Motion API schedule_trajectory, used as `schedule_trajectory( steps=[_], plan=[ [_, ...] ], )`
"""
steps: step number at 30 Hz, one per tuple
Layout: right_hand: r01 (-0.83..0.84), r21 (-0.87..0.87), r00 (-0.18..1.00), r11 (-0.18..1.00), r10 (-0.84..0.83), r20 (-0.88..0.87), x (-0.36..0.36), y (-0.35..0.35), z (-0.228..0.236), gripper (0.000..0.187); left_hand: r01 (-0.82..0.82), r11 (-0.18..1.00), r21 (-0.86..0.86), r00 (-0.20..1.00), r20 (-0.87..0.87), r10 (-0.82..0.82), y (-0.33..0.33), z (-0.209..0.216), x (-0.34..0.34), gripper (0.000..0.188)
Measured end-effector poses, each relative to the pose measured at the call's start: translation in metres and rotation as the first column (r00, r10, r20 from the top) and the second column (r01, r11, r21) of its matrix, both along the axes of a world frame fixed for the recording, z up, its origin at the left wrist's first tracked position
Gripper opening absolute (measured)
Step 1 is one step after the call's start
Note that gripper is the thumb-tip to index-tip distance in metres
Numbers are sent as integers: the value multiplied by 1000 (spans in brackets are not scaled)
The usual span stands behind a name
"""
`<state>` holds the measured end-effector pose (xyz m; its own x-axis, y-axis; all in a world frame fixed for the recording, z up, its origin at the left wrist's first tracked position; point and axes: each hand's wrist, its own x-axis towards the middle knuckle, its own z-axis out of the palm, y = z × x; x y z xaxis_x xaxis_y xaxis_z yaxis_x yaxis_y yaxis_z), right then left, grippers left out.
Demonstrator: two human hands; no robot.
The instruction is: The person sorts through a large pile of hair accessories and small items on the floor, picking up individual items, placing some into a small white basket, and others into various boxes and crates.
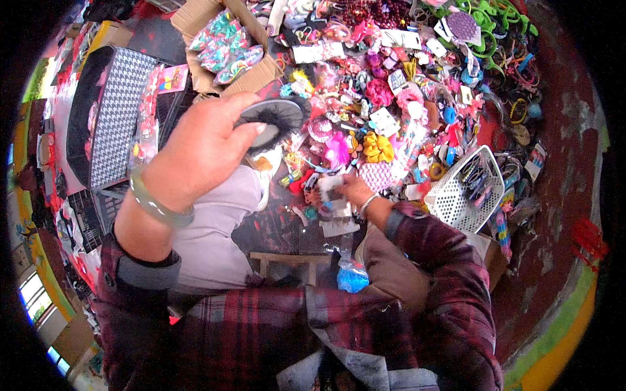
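Two bare hands, both yours, were at work well apart from each other over a heap of small, bright accessories (378, 173). Your left hand (199, 146), the higher of the two, was closed on a round dark-and-grey disc (283, 116) with a fuzzy black middle, your thumb lying over its near edge. You held that disc at the heap's left side, just below an open cardboard box (264, 73) filled with teal and pink packets (223, 47). A pale green bangle (156, 205) circled your left wrist.

Your right hand (355, 190) was lower and nearer your body, its fingers at a small whitish piece (330, 185) by the heap's near edge. Blur hid that contact, so I could not tell whether your fingers had closed on it. A light band (368, 204) ringed your right wrist, and a white card (340, 227) lay just below the whitish piece.

Beyond your right hand, within the heap, you had a yellow bow (378, 148) and a magenta tuft (337, 151). To the right, a white perforated basket (450, 203) stood tilted with dark pieces inside. On your left, past the raised hand, was a houndstooth-patterned case (124, 111).
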<state>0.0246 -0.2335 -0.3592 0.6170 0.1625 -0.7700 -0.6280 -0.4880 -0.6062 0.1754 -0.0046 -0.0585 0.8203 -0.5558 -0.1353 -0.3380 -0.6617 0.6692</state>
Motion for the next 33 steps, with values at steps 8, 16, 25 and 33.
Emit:
schedule_trajectory(
  steps=[8,16,25,33],
  plan=[
    [78,187,960,979,-124,249,10,77,-37,25,46,996,72,997,-60,-42,-7,13,0,21],
    [673,-183,565,717,-338,753,107,-89,27,20,85,996,26,992,-98,-82,-13,23,-8,22],
    [755,-516,604,404,-122,788,125,-281,-13,55,178,983,42,977,-126,-171,-44,21,-8,22],
    [514,-653,848,556,-217,483,169,-318,-21,78,246,966,75,953,-198,-228,-72,15,5,24]
  ],
)
